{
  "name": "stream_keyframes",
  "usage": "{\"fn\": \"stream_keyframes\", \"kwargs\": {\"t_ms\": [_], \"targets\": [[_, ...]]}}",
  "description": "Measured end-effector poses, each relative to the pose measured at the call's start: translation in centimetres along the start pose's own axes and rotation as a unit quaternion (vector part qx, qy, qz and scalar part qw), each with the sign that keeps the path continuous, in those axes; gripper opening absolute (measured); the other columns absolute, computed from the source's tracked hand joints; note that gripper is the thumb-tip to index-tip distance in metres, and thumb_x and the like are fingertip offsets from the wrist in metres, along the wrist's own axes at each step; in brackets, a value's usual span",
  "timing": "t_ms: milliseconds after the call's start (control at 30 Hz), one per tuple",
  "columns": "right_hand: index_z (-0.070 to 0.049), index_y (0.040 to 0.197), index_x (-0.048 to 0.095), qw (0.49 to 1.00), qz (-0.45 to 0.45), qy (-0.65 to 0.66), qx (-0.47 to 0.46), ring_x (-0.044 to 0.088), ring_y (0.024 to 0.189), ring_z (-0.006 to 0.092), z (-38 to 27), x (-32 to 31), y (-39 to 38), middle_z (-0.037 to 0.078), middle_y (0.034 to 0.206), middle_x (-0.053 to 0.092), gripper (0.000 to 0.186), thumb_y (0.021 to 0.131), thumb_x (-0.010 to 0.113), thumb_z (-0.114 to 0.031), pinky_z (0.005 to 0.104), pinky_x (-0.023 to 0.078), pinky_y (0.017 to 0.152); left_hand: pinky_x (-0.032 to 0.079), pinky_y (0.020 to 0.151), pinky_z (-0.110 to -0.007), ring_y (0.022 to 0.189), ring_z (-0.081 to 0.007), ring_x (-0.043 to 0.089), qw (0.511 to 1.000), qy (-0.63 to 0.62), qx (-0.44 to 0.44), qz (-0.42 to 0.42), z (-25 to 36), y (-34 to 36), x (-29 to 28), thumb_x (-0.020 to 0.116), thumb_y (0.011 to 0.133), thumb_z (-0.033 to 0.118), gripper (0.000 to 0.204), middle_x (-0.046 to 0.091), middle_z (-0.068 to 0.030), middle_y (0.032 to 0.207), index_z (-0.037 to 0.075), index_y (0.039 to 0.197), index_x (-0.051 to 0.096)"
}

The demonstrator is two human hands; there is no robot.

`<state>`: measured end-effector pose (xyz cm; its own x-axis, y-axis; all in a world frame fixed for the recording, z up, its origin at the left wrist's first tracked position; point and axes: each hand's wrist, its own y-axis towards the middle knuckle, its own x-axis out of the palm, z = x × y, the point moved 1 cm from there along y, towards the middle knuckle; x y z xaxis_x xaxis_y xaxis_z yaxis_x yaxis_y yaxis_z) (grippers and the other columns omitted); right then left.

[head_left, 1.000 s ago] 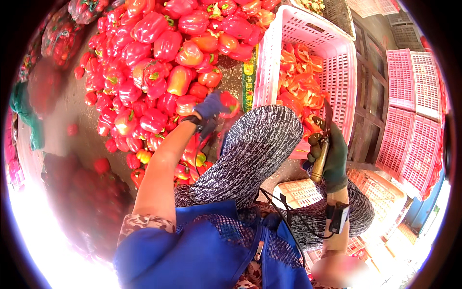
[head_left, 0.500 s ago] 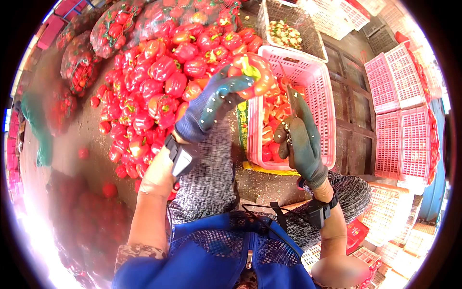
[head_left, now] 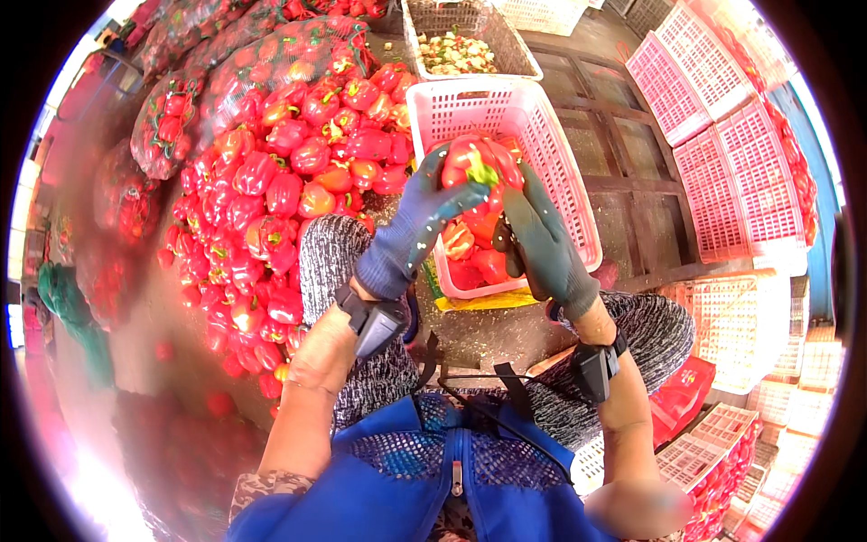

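Red pepper (head_left: 479,161) and right hand (head_left: 546,235) have drawn together over the pink crate (head_left: 533,126), the left hand (head_left: 406,217) gripping it with fingers wrapped partway round, the right's curled, contents indiscernible, and smooth skin might slip if the left grip loosens.

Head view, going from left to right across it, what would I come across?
Green bundle, heap of loose red peppers, gloved left hand, held red pepper, gloved right hand, brown slatted pallet, stacked pink crates.
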<state>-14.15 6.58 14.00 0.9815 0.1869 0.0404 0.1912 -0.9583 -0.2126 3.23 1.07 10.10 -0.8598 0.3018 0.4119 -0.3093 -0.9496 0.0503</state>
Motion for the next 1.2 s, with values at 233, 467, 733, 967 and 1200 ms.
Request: {"fn": "stream_keyframes", "kwargs": {"t_ms": [233, 467, 733, 967, 1200], "targets": [[-0.002, 0.149, 0.028, 0.993, -0.038, 0.072, 0.086, 0.043, 0.054, 0.0076, 1.9, -1.0, 1.8, 0.001, 0.070, 0.050, 0.068, 0.096, 0.055, -0.036, 0.0232, 0.033, 0.044, 0.055, 0.081, -0.027, 0.098, -0.0164, 0.064, 0.993, -0.027, -0.113, 0.030, -2.9, -1.1, -2.4, 0.066, 0.085, -0.001, 0.059, 0.062, -0.0106, 0.117, 0.001, 0.139, 0.042], [-0.006, 0.114, 0.053, 0.992, 0.028, 0.009, 0.126, 0.048, 0.042, 0.0116, 4.6, -4.0, 4.6, 0.005, 0.068, 0.055, 0.045, 0.096, 0.050, -0.047, 0.0254, 0.036, 0.035, 0.039, 0.109, -0.054, 0.127, -0.0329, 0.050, 0.957, -0.271, -0.094, -0.043, -2.9, -5.3, -5.5, 0.064, 0.086, 0.019, 0.062, 0.053, -0.0144, 0.136, 0.004, 0.141, 0.041], [0.000, 0.134, 0.047, 0.990, 0.121, -0.071, 0.022, 0.050, 0.055, 0.0082, 0.9, -2.5, 3.5, 0.001, 0.077, 0.056, 0.053, 0.092, 0.060, -0.031, 0.0247, 0.042, 0.051, 0.041, 0.106, -0.043, 0.127, -0.0244, 0.049, 0.982, -0.159, -0.105, 0.000, -1.6, -4.4, -4.3, 0.065, 0.090, 0.025, 0.065, 0.050, -0.0093, 0.139, 0.009, 0.146, 0.037], [-0.002, 0.117, 0.058, 0.994, -0.049, 0.070, 0.071, 0.047, 0.051, 0.0063, -0.3, 0.7, 0.7, 0.000, 0.078, 0.055, 0.036, 0.086, 0.067, -0.018, 0.0233, 0.036, 0.044, 0.042, 0.075, -0.017, 0.088, -0.0033, 0.048, 0.995, -0.002, -0.098, 0.004, -3.2, -3.5, -1.6, 0.061, 0.094, 0.026, 0.062, 0.056, 0.0039, 0.114, 0.008, 0.149, 0.036], [-0.004, 0.087, 0.061, 0.994, -0.028, 0.054, 0.090, 0.046, 0.048, 0.0070, 1.5, -0.3, 1.5, 0.000, 0.067, 0.053, 0.013, 0.078, 0.068, -0.009, 0.0226, 0.036, 0.042, 0.037, 0.060, -0.018, 0.070, -0.0032, 0.042, 0.989, -0.015, -0.114, -0.090, -4.1, -2.7, -1.3, 0.060, 0.094, 0.028, 0.063, 0.054, 0.0043, 0.097, 0.009, 0.149, 0.035]]}}
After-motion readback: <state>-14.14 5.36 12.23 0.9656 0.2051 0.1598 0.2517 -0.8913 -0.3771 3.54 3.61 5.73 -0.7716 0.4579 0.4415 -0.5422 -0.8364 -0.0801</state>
